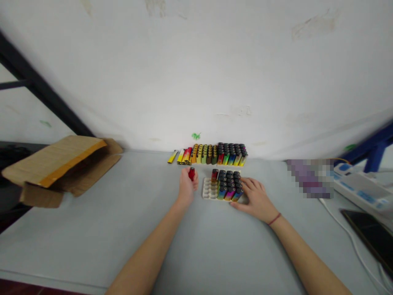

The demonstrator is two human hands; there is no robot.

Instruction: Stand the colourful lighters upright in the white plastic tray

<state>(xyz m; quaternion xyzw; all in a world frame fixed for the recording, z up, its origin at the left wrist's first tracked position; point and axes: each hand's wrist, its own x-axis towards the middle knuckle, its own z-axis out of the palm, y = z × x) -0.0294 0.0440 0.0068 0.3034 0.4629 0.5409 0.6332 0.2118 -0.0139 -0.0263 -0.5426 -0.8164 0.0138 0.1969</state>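
My left hand point(187, 186) is closed around a red lighter point(191, 173), held upright just left of a white slotted tray point(208, 189). The tray's right part is filled with several colourful lighters point(229, 184) with black caps; its left slots stand bare. My right hand point(256, 198) rests on the table against the tray's right side, fingers touching the lighters at its near right corner. Behind the tray, along the wall, stands a row of loose lighters point(215, 154) in yellow, red and mixed colours.
An open cardboard box point(61, 166) lies at the left of the grey table point(123, 229). At the right are a white power strip point(359, 190), a white cable point(353, 241) and a dark phone point(370, 235). A white wall rises behind.
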